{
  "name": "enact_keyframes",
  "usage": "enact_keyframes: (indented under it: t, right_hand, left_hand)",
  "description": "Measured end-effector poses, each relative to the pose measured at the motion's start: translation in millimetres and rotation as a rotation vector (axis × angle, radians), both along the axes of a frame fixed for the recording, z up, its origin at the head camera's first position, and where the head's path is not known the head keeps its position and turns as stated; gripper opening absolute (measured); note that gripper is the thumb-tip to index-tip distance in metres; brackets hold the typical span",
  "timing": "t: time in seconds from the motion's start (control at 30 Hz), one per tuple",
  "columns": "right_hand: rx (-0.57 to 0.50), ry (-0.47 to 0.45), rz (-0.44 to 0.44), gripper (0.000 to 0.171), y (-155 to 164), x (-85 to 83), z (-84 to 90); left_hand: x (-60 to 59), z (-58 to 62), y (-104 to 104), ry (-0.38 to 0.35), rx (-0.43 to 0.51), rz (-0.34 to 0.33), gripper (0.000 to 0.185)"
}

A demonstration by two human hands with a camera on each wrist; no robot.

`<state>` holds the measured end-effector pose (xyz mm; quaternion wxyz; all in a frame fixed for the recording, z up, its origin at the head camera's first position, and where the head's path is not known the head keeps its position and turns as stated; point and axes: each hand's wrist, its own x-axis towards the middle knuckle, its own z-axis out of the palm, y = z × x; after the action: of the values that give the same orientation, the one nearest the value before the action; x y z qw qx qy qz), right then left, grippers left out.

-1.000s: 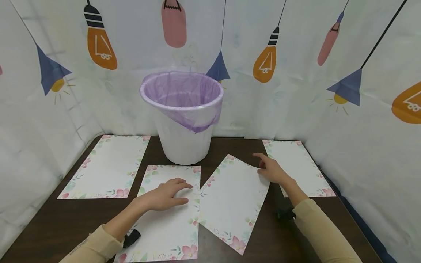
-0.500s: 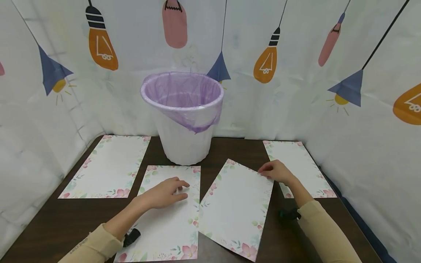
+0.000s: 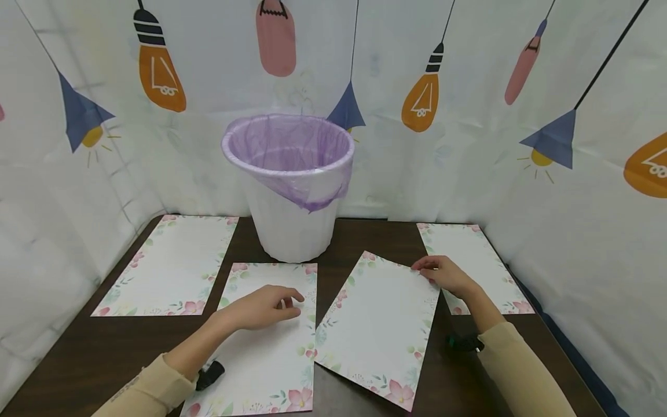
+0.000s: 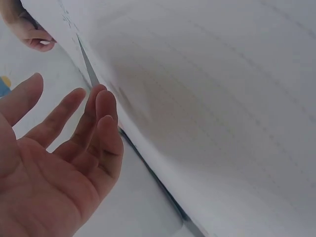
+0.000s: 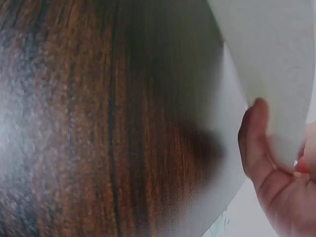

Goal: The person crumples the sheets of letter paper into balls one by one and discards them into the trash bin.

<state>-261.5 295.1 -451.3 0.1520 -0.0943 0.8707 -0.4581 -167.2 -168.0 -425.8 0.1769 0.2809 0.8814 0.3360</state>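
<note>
My right hand (image 3: 442,274) pinches the far right corner of a tilted floral-bordered sheet (image 3: 379,324) lying right of centre on the dark wooden table (image 3: 94,347). In the right wrist view the thumb (image 5: 256,143) presses on that sheet (image 5: 276,59), whose corner is lifted off the table (image 5: 98,123). My left hand (image 3: 260,307) rests with relaxed fingers on a second floral sheet (image 3: 266,353) left of centre. The left wrist view shows its palm (image 4: 59,163) open over the white paper (image 4: 222,123).
A white bin (image 3: 289,226) with a purple liner (image 3: 288,147) stands at the back centre. Two more floral sheets lie flat: one at the far left (image 3: 172,263), one at the far right (image 3: 482,260). Curtain walls printed with lamps close in three sides.
My right hand went from stretched fingers to pinching the tilted sheet's corner. That sheet turned and slid a little to the right. My left hand's fingers curled slightly.
</note>
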Motion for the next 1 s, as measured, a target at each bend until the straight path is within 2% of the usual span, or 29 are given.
enact_keyframes:
  t: [0.23, 0.47, 0.77, 1.0]
  right_hand:
    - [0.008, -0.008, -0.031, 0.027, 2, 1.3, 1.3]
    - [-0.092, -0.035, -0.009, 0.033, 14, 1.4, 3.1]
    - [-0.246, -0.029, -0.085, 0.041, 35, 9.6, 6.2]
    - [-0.355, -0.049, -0.17, 0.049, 48, 17.5, 10.5]
  left_hand:
    - [-1.1, -0.7, 0, -0.005, 0.011, -0.013, 0.037]
    - [-1.7, -1.9, 0, -0.009, 0.013, -0.019, 0.036]
    - [-4.1, -3.9, 1, 0.008, 0.02, -0.025, 0.036]
    - [-4.5, -2.1, 2, 0.055, 0.018, -0.015, 0.038]
